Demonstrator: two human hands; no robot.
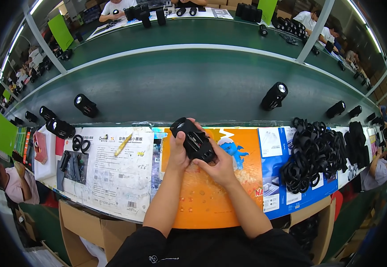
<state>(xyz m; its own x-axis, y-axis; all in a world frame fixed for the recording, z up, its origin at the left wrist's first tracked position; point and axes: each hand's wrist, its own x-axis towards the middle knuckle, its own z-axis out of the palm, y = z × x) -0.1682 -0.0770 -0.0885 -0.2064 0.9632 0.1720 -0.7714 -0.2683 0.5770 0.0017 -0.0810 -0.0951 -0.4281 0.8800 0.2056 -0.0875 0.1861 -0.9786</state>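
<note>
Over the orange board (220, 200) I hold a black cylindrical portable speaker (194, 143), tilted, with one round end toward the upper left. My left hand (178, 151) is closed round its left side, thumb along the body. On the lower right side my right hand (222, 167) grips it, thumb near the lower end. Some fingers are hidden behind the speaker. To the right lies a large heap of black rubber rings (309, 155). A yellow pen-like tool (123, 145) rests on the white printed sheet (113, 178) to the left.
Beyond the worktop runs a green conveyor belt (180, 93) with more black speakers, one at the right (274, 96) and one at the left (86, 105). Black rings (81, 144) and dark strips lie left. Cardboard boxes (91, 227) stand below. Co-workers sit at both sides and opposite.
</note>
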